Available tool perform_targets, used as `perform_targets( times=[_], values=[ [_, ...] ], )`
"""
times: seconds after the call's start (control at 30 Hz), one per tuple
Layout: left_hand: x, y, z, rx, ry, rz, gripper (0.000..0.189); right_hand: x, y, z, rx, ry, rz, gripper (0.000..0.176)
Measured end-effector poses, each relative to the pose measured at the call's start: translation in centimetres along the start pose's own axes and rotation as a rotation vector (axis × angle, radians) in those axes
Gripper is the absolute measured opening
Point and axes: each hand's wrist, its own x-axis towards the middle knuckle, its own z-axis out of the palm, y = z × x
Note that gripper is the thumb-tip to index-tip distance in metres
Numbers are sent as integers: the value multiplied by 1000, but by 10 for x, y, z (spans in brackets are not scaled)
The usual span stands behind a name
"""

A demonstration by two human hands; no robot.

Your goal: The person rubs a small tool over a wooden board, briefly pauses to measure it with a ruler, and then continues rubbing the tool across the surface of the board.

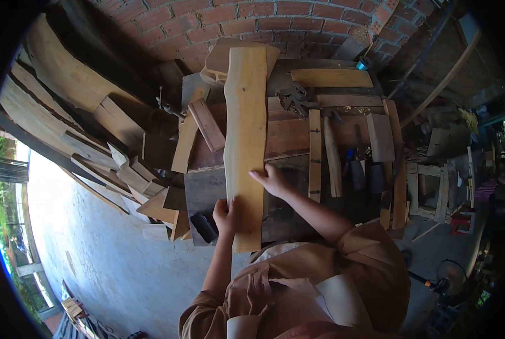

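A long pale wooden plank [247, 113] with one wavy edge runs up the middle of the head view, its near end close to my body. My left hand [225, 216] grips its left edge near that end, thumb on the top face. Farther up, my right hand [271, 179] clasps the right edge, its thumb also on top. The fingers under the plank are hidden. Beneath and beyond it lies the workbench [286, 214]. A small reddish board [207, 125] lies just left of the plank, and a dark open box [203, 227] sits near my left hand.
Wooden slabs [66, 62] and offcuts lean at the left. On the bench's right are a metal clamp [297, 100], a long slat [315, 152], a wood block [381, 137] and dark tools. A brick wall [235, 22] stands behind; a fan [450, 277] is at lower right.
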Motion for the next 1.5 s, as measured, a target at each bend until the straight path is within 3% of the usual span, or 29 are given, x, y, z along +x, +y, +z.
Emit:
perform_targets(
  times=[0.13,0.2,0.43,0.6,0.83,0.97,1.13,1.23,1.37,1.47,1.5],
  values=[
    [-39,-21,-8,305,9,-59,25,-38,32,-2,-110,-125,144,38],
    [-64,-23,-8,270,19,-110,25,-57,37,-7,16,-225,177,41],
    [-106,-25,12,330,97,-257,27,-82,59,-20,-51,-325,240,42],
    [-92,-26,43,263,146,-230,30,-56,57,-43,-163,-246,193,47],
    [-63,-17,80,397,168,-106,34,-22,53,-64,-204,-154,208,46],
    [-59,-18,90,467,196,-71,34,-16,50,-70,-364,-173,235,46],
    [-60,-10,92,662,152,-82,34,-24,22,-77,-774,-45,137,40],
    [-58,0,87,938,115,43,32,-30,0,-96,-696,-40,93,35],
    [-51,-5,80,884,83,98,32,-40,-18,-139,-479,68,-10,27],
    [-49,5,87,894,78,103,46,-52,-16,-182,-510,266,-44,26],
    [-47,8,92,918,93,236,55,-58,-10,-196,-594,370,-86,28]
  ],
)
